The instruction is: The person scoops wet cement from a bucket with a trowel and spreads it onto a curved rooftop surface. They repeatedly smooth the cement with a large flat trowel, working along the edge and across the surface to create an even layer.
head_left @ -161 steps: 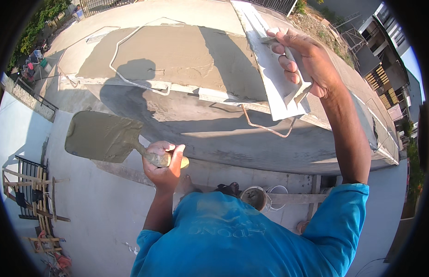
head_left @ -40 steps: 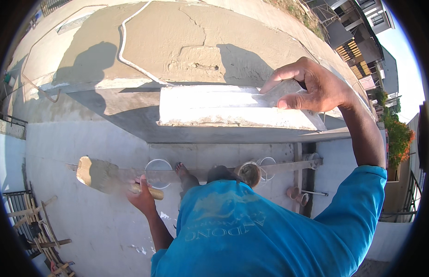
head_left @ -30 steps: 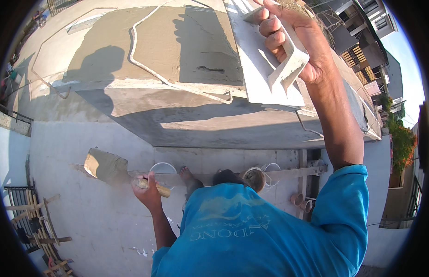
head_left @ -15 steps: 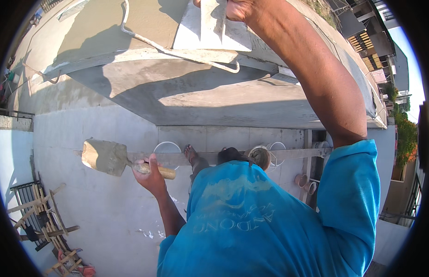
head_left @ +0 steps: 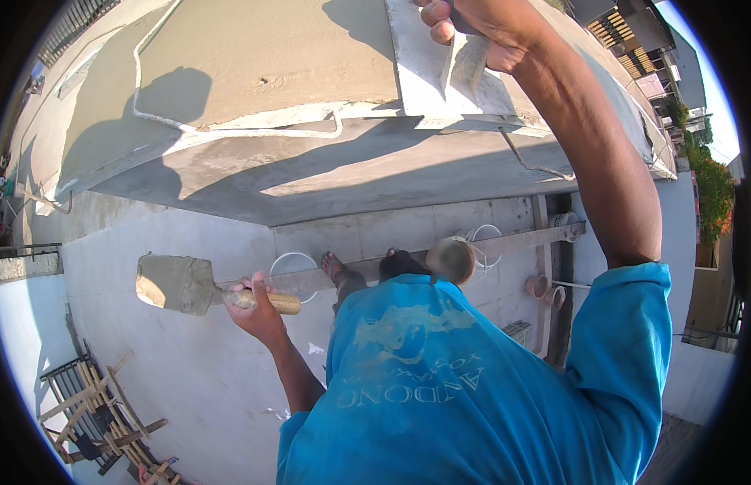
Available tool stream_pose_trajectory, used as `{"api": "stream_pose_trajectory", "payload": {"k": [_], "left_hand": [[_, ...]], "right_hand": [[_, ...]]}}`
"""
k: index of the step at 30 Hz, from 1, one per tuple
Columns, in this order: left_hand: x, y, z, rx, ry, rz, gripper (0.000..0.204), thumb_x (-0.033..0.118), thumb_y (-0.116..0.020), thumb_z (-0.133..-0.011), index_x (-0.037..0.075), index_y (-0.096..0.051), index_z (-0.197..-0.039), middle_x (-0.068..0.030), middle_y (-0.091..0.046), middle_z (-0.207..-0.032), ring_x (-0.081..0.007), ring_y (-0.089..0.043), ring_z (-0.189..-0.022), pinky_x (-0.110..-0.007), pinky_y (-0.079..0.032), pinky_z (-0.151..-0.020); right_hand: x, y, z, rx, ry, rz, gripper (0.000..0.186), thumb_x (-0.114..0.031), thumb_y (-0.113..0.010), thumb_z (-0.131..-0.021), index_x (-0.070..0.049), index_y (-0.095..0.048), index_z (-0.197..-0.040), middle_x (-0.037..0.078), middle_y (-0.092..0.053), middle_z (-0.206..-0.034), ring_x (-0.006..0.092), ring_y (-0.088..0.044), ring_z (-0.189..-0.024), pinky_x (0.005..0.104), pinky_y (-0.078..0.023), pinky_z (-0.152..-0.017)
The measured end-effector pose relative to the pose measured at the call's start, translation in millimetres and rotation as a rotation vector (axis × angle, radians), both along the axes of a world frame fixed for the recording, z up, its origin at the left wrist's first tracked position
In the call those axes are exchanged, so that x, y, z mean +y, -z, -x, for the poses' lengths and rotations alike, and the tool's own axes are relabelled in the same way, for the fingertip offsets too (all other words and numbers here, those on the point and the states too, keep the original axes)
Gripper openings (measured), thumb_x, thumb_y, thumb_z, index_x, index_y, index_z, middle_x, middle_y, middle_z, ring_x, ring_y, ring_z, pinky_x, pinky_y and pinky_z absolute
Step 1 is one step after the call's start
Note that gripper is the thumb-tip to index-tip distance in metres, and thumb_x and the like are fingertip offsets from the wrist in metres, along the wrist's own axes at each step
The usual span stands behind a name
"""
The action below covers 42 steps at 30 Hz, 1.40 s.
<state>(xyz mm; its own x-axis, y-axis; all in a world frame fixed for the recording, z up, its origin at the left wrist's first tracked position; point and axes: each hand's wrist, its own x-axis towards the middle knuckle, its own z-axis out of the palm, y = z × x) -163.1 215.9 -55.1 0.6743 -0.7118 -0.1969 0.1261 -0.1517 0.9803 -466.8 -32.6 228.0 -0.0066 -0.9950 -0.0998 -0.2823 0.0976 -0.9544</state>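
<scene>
My left hand (head_left: 258, 314) is wrapped round the light wooden handle of a trowel (head_left: 177, 284), held out low at the left. The trowel's broad blade is smeared with grey mortar. At the top right, my right hand (head_left: 498, 31) grips the upright handle of a flat, pale plastering float (head_left: 417, 69). The float's plate lies on the wet plaster (head_left: 286, 48) near its lower edge; part of the plate is cut off by the top of the view. Smooth, damp-looking plaster spreads left of the float, with shadows across it.
Bent rods (head_left: 138, 81) stick out along the ledge. Below, my feet are on a narrow plank (head_left: 363, 268). A mortar-stained bucket (head_left: 450, 260) and a white-rimmed bucket (head_left: 293, 257) stand near it. Wooden poles (head_left: 100, 404) lean by a railing at lower left.
My right hand has slid the float to the right along the plaster edge, past the bent rod. The trowel stays in my left hand, nearly in place. The whole view has shifted somewhat.
</scene>
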Motion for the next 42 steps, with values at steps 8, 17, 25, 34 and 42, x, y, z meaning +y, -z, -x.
{"api": "stream_pose_trajectory", "payload": {"k": [8, 17, 25, 34, 42], "left_hand": [[-3.3, -25.5, 9.7, -0.024, 0.038, 0.041, 0.029, 0.0, -0.072, -0.09, 0.004, -0.046, -0.102, -0.0077, -0.057, -0.091, -0.0154, -0.06, -0.07, -0.03, -0.055, -0.06], [-1.9, -7.7, 3.7, -0.092, 0.175, 0.523, 0.033, 0.003, -0.069, -0.091, 0.002, -0.047, -0.116, -0.0134, -0.06, -0.097, -0.016, -0.058, -0.061, -0.029, -0.053, -0.06], [-36.2, -42.3, 96.7, -0.288, 0.58, 0.99, 0.053, -0.006, -0.073, -0.085, 0.015, -0.044, -0.125, -0.018, -0.061, -0.109, -0.0184, -0.062, -0.069, -0.033, -0.057, -0.065], [-78.7, -108.2, 250.7, -0.511, 0.558, 1.052, 0.056, -0.006, -0.092, -0.066, 0.008, -0.042, -0.088, -0.0274, -0.069, -0.104, -0.0232, -0.074, -0.082, -0.032, -0.06, -0.067], [-95.4, -127.3, 270.7, -0.442, 0.507, 1.029, 0.038, -0.002, -0.083, -0.081, 0.003, -0.046, -0.092, -0.0232, -0.07, -0.104, -0.023, -0.073, -0.086, -0.033, -0.059, -0.074]], "right_hand": [[29.2, -15.4, 84.9, -0.03, 0.026, 0.02, 0.012, -0.009, -0.058, -0.093, 0.002, -0.063, -0.093, 0.01, -0.062, -0.088, 0.0164, -0.058, -0.065, 0.0318, -0.048, -0.048], [62.4, -47.8, 181.4, -0.177, 0.256, 0.044, 0.008, -0.009, -0.058, -0.095, -0.002, -0.058, -0.099, 0.009, -0.059, -0.094, 0.0129, -0.053, -0.065, 0.0286, -0.046, -0.048], [94.7, -78.9, 193.6, -0.34, 0.186, 0.175, 0.007, -0.008, -0.055, -0.097, -0.002, -0.056, -0.1, 0.009, -0.059, -0.097, 0.0096, -0.053, -0.065, 0.0222, -0.044, -0.047], [133.9, -77.6, 237.5, -0.244, 0.071, 0.3, 0.025, -0.018, -0.06, -0.102, -0.004, -0.053, -0.121, 0.003, -0.052, -0.099, -0.0029, -0.043, -0.061, 0.0098, -0.04, -0.041], [135.5, -66.7, 290.8, -0.361, 0.184, 0.248, 0.016, -0.019, -0.059, -0.1, -0.004, -0.058, -0.106, -0.001, -0.05, -0.084, 0.0033, -0.046, -0.066, 0.0194, -0.037, -0.049]]}}
